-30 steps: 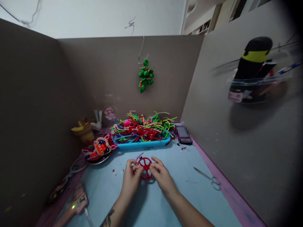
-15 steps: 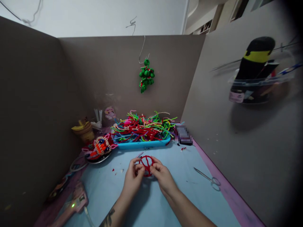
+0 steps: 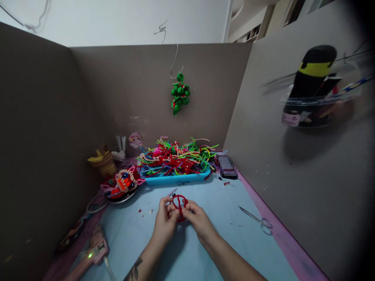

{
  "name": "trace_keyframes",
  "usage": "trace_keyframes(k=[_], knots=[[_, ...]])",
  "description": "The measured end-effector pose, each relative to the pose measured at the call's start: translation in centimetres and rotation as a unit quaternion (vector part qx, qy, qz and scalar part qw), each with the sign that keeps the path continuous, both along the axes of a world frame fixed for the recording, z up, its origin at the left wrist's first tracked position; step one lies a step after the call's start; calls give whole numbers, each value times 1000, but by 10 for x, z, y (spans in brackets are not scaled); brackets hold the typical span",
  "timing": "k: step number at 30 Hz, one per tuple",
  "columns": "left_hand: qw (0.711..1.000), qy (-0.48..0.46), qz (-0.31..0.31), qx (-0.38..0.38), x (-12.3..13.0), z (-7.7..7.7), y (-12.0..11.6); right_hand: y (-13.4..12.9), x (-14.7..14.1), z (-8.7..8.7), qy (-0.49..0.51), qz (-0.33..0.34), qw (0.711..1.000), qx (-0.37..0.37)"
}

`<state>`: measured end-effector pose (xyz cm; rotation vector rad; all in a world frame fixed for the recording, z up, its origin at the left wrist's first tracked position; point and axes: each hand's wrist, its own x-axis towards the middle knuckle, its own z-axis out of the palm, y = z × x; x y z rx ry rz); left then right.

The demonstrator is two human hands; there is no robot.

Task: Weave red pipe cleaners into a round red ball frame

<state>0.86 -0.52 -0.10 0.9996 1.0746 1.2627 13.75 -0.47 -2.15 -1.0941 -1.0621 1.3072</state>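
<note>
A red pipe-cleaner ring (image 3: 179,203) with strands crossing its middle is held up over the blue table cover. My left hand (image 3: 166,218) pinches its left side between thumb and fingers. On the opposite side, my right hand (image 3: 199,220) grips the ring with thumb and fingertips. Parts of the ring's lower edge are hidden behind my fingers. Just beyond it on the cover lie a small dark piece (image 3: 174,194) and a short purple strand (image 3: 172,191).
Behind the hands stands a blue tray (image 3: 175,179) heaped with coloured pipe cleaners (image 3: 181,158). Scissors (image 3: 259,220) lie at right, a pink glue gun (image 3: 98,248) at left. A plate with an orange-and-red figure (image 3: 124,182) and a phone (image 3: 227,167) flank the tray. Grey partitions enclose the table.
The ring has turned slightly and dropped a little between my hands, and my right hand has shifted slightly left. Both hands keep their hold. The whole view has moved a bit.
</note>
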Motion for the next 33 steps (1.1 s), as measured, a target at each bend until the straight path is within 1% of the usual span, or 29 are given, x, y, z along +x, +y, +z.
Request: trace_keyframes(k=[3, 5, 7, 11, 15, 19, 23, 25, 29, 31, 33], knots=[[1000, 1, 0, -1, -2, 1, 1, 0, 0, 1, 17, 17, 1000, 12], [1000, 19, -6, 3, -4, 1, 3, 0, 0, 1, 35, 23, 999, 11], [999, 47, 1, 19, -6, 1, 5, 1, 1, 0, 49, 12, 999, 4], [990, 116, 40, 63, -8, -1, 6, 3, 2, -2, 64, -26, 998, -10], [984, 152, 31, 83, -8, -4, 4, 4, 2, -3, 94, -29, 995, -20], [986, 150, 33, 65, -9, -1, 3, 3, 2, 0, 142, -32, 988, -51], [985, 156, 36, 64, -9, -1, 5, 2, 2, 2, 174, -34, 983, -52], [988, 138, 37, 60, -9, -2, 6, 3, 4, 4, 198, -32, 978, -59], [996, 72, 24, 39, -10, -3, 7, 4, 6, 8, 256, -29, 961, -96], [998, 49, 12, 24, -9, -1, 6, 5, 6, 8, 263, -30, 958, -107], [998, 54, 9, 12, -8, 2, 6, 6, 5, 7, 248, -34, 963, -100]])
